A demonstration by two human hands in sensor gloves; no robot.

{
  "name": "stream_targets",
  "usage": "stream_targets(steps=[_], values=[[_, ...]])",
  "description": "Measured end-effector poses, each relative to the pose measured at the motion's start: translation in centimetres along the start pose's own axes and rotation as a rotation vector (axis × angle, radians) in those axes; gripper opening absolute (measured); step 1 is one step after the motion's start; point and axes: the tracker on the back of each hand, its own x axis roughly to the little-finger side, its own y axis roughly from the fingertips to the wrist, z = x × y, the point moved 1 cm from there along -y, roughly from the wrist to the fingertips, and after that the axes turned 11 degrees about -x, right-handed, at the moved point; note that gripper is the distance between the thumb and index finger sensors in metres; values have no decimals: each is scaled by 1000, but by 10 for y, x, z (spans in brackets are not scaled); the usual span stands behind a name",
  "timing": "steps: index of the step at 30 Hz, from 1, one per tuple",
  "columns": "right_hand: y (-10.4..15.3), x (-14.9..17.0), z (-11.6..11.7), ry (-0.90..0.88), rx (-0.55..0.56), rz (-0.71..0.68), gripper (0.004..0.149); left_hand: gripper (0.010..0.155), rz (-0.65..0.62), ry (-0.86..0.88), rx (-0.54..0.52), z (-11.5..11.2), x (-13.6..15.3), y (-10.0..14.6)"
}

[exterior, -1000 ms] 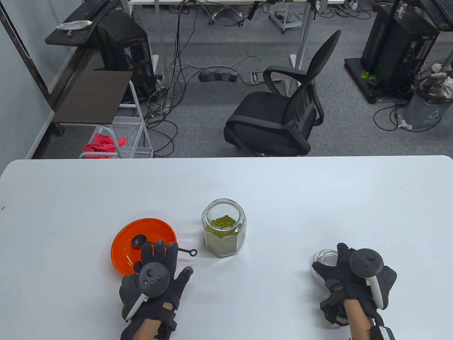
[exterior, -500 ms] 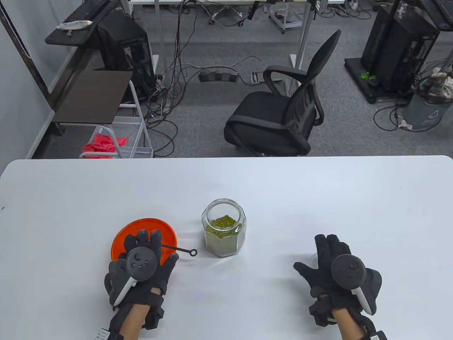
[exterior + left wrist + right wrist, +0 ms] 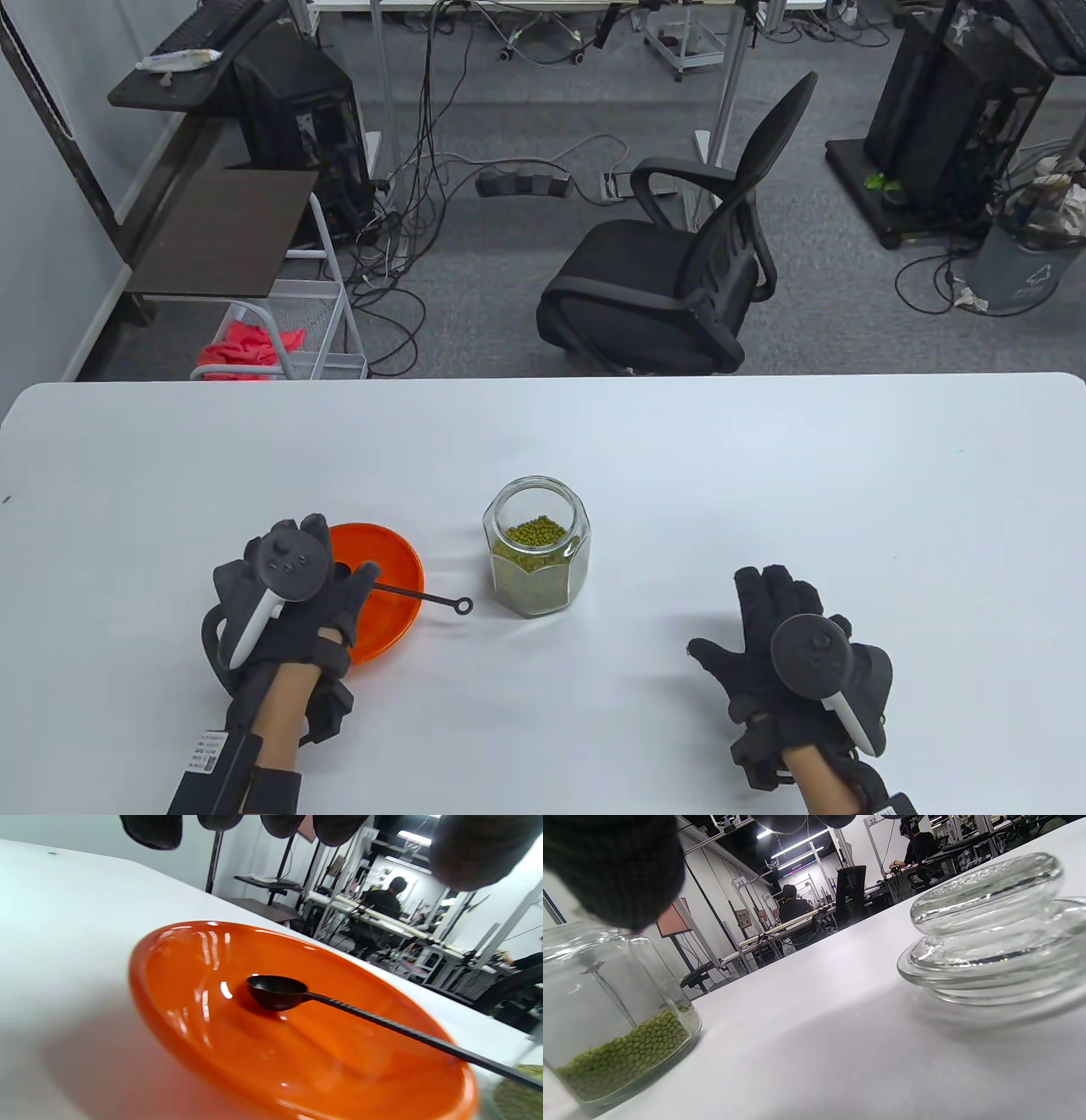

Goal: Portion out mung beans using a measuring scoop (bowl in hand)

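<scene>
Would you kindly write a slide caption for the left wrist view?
Black measuring scoop resting in the empty orange bowl, its handle reaching over the rim, left hand's fingertips hanging above.

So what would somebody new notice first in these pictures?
Most likely the bright orange bowl near the table's left front, with a black measuring scoop lying in it and the left hand at its left rim. Next, the open glass jar of green mung beans mid-table, and its glass lid beneath the right hand.
</scene>
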Motion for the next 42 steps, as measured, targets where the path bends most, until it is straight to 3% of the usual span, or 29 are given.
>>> stream_targets(steps=[6,18,28,31,35,42], values=[[0,0,-1,-4,-3,6,90,92,140,-34,83,-10,28,-23],[0,3,-3,-26,-9,30,90,89,330,-134,118,-24,59,-43],[-3,10,-4,-41,-23,66,87,69,322,-101,146,-27,62,-45],[-3,11,-5,-50,-24,70,87,64,314,-18,149,-28,63,-44],[-3,12,-5,-57,-28,77,86,58,313,209,155,-27,64,-34],[-3,10,-7,-59,-18,66,86,57,279,230,111,-19,58,-13]])
